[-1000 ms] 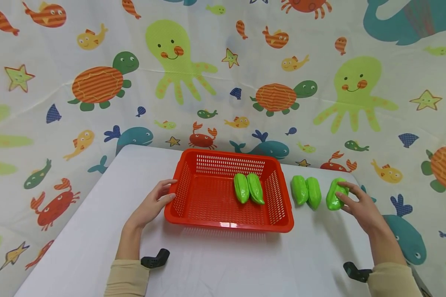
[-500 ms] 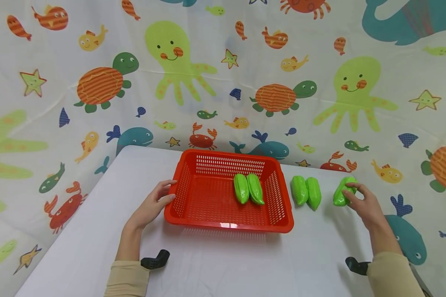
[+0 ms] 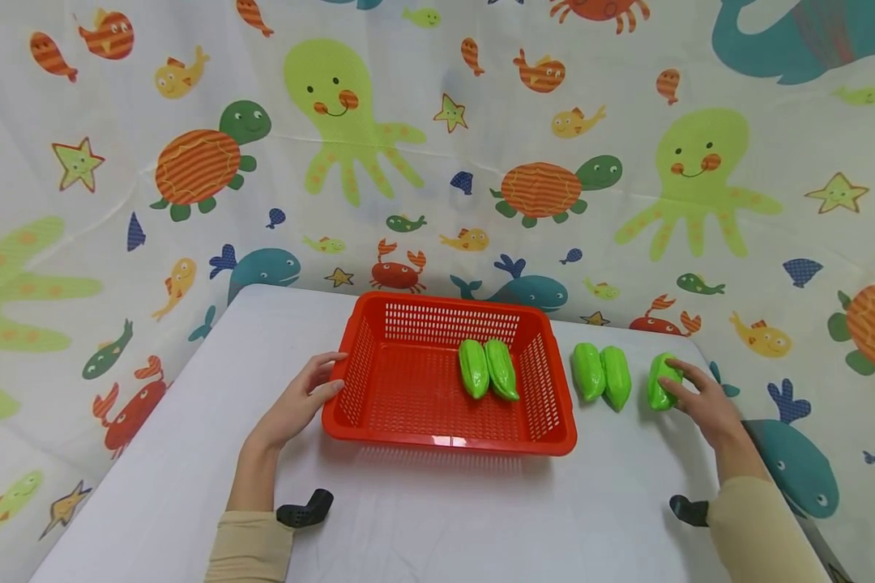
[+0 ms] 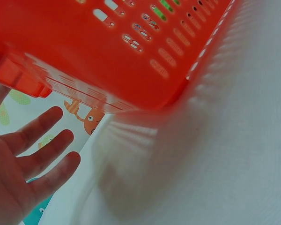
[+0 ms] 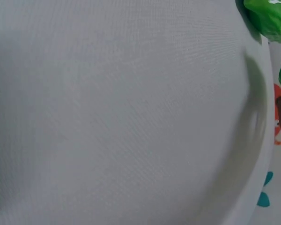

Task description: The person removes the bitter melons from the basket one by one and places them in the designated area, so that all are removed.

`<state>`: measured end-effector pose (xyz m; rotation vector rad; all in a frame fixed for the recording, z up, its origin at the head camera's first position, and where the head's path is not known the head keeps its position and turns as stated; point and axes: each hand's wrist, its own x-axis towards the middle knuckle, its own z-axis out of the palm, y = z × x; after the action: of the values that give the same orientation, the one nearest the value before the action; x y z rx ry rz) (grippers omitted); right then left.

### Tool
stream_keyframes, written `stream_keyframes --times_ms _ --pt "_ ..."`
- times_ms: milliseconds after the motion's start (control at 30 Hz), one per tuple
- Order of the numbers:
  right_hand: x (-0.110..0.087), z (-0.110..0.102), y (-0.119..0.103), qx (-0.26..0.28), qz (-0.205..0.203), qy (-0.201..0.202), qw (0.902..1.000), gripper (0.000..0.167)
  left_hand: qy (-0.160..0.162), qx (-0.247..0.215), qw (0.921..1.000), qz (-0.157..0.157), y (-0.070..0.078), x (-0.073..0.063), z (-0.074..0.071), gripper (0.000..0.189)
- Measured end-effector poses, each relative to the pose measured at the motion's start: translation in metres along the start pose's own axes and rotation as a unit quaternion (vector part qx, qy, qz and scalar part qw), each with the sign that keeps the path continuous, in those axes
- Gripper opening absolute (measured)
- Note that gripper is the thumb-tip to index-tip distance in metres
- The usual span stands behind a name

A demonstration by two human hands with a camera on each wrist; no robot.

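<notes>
The right hand (image 3: pixel 709 406) is pinching a glossy green oblong vegetable (image 3: pixel 656 382); the spread left hand (image 3: pixel 305 394) is touching a red rectangular plastic basket (image 3: pixel 411 393).

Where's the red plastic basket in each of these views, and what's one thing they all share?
Head: the red plastic basket is near the centre, the left hand at its left rim.
Left wrist: across the top left and centre, cut off by the frame.
Right wrist: not in it.
Shared landmark: the white tabletop, in all three.
</notes>
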<state>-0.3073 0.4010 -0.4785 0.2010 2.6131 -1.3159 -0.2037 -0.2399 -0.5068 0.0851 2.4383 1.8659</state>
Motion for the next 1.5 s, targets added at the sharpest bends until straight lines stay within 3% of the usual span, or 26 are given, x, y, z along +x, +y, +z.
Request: stream_keyframes --times_ms 400,900,1500 --pt "0.016 0.011 0.006 -0.03 0.016 -0.044 0.9985 0.08 0.001 0.004 1.0 0.0 0.0 0.0 0.0 0.054" --pt "0.026 0.019 -0.002 -0.043 0.002 -0.036 0.9984 0.076 0.003 0.002 1.0 0.0 -0.001 -0.001 0.0 0.055" --pt "0.023 0.018 -0.005 -0.04 -0.004 -0.036 0.9985 0.083 0.001 0.002 1.0 0.003 -0.002 0.0 0.0 0.052"
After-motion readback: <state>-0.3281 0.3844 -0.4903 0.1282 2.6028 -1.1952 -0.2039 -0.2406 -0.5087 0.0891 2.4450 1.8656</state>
